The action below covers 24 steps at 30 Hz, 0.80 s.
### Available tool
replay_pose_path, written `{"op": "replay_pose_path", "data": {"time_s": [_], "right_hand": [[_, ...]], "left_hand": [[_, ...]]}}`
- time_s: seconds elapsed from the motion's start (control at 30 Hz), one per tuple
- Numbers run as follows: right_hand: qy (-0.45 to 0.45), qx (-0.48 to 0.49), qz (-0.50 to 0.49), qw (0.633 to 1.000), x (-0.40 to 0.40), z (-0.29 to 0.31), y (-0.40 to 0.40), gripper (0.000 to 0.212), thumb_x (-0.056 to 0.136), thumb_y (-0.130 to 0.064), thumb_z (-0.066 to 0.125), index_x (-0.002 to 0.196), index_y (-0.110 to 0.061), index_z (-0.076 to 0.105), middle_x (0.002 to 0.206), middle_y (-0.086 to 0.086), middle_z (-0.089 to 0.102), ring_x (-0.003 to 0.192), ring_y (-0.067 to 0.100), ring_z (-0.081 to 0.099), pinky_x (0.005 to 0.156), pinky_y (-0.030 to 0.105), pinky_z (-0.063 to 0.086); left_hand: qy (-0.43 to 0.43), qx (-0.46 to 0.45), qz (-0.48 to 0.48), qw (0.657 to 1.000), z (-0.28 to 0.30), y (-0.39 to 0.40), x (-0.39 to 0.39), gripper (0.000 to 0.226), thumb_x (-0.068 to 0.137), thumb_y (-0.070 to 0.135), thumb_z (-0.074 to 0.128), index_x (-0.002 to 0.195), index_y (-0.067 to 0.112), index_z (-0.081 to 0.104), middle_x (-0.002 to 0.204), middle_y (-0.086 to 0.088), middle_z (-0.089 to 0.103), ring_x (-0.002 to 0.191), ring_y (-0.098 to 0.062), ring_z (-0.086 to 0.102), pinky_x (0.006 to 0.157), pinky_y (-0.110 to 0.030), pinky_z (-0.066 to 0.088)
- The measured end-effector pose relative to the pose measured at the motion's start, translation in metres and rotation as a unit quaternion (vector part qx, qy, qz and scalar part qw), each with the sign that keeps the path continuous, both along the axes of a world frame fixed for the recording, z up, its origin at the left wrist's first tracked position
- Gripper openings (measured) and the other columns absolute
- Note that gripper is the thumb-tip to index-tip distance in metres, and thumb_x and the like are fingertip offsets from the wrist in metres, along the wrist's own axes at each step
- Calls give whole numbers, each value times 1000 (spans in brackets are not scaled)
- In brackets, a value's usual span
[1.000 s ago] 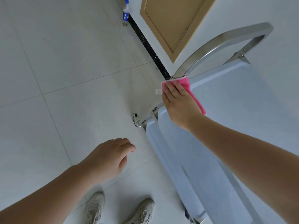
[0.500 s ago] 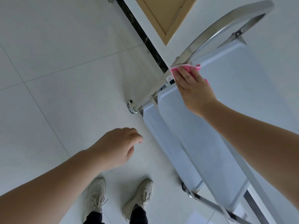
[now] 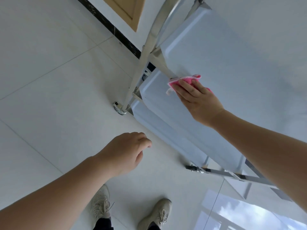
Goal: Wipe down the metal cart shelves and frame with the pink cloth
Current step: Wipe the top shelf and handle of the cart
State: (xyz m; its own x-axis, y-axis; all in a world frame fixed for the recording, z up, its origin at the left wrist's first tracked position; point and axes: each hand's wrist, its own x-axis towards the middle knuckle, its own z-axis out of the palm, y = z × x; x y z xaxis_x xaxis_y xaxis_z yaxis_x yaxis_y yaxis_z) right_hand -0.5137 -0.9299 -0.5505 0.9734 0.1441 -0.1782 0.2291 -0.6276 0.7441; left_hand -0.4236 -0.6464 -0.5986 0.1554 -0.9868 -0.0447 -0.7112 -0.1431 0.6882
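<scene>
A metal cart with pale shelves stands at the right, its curved steel handle frame rising at the far end. My right hand presses the folded pink cloth flat against the left edge of the top shelf, fingers straight over it. Below that edge the lower shelves show. My left hand hangs over the floor to the left of the cart, fingers loosely curled, holding nothing.
White floor tiles spread to the left. A black skirting strip and a wooden door lie behind the cart. A cart caster sits on the floor. My shoes are near the bottom.
My right hand has slid the pink cloth along the top shelf's left edge, away from the handle corner and towards me. The view has tilted downward. My left hand has stayed put.
</scene>
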Motion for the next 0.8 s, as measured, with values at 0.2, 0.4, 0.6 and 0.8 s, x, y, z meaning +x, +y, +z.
{"op": "replay_pose_path", "data": {"time_s": [0.2,0.4,0.6,0.8], "right_hand": [[0,-7,-17,1000,-32,0,-15,55,90,-17,25,145,-7,28,158,5,12,145,26,13,118,42,15],[-17,32,-3,999,-58,-4,-29,53,91,-14,20,142,-8,36,156,5,21,143,26,21,117,42,18],[-29,53,7,998,-104,-6,-47,50,92,-16,28,140,-9,39,155,3,24,142,25,24,116,41,21],[-41,78,-1,996,-159,-10,-64,49,93,-14,26,140,-9,40,154,1,26,141,23,26,117,40,22]], "left_hand": [[-15,4,-33,999,-2,-28,-30,29,83,10,48,107,21,59,106,9,60,85,-17,57,72,-32,47],[-41,7,-42,998,1,-57,-50,28,79,8,51,103,20,60,99,8,61,78,-20,59,65,-33,49],[-54,13,-45,997,5,-84,-75,27,79,7,53,102,20,60,99,8,62,76,-20,59,62,-30,47],[-59,16,-69,996,9,-114,-106,26,81,9,51,103,21,59,99,9,60,77,-18,58,63,-29,45]]}}
